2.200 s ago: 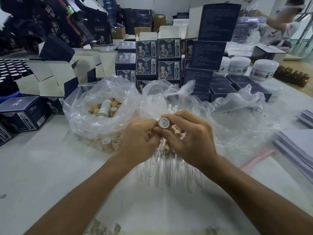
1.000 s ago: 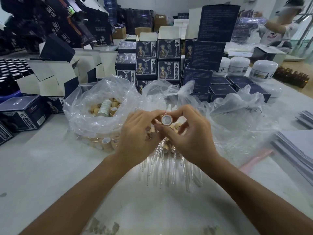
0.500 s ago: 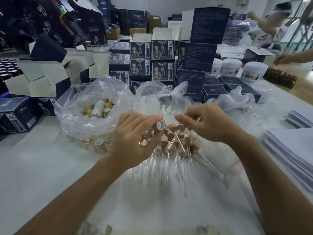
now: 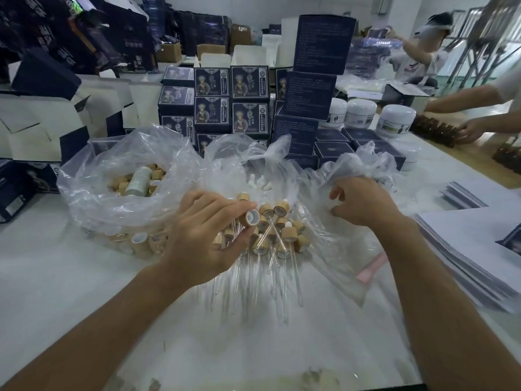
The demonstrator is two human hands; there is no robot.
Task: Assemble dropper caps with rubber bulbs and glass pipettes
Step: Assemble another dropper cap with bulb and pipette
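Here, the left hand (image 4: pixel 203 235) pinches one wooden cap (image 4: pixel 249 216) between thumb and fingertips, its white-lined open end turned toward the camera. The cap sits near frame centre, just above a pile of assembled droppers (image 4: pixel 275 238).

The pile lies on the white table (image 4: pixel 50 272) directly at 3 o'clock of the left hand. Its wooden caps cluster at the top, and the glass tubes (image 4: pixel 284 292) fan out toward 6 o'clock.

The right hand (image 4: pixel 363 201) is at 3 o'clock of the pile, over a crumpled clear bag (image 4: pixel 332 246). Its fingers are loosely curled, with thumb and forefinger apart. Whether they grip the plastic or any part cannot be told.

At 12 o'clock of the pile, a second clear bag (image 4: pixel 248 156) contains white rubber bulbs (image 4: pixel 258 183). At 10 o'clock, a third bag (image 4: pixel 93 193) holds loose wooden caps and one pale cylindrical bottle (image 4: pixel 138 179).

Dark blue boxes (image 4: pixel 231 100) are stacked behind the bags at 12 o'clock. White jars (image 4: pixel 396 121) stand at 1 o'clock. A stack of white sheets (image 4: pixel 468 244) lies at 3 o'clock. Another person's hand (image 4: pixel 472 131) rests on brown bottles (image 4: pixel 434 131) at 2 o'clock.
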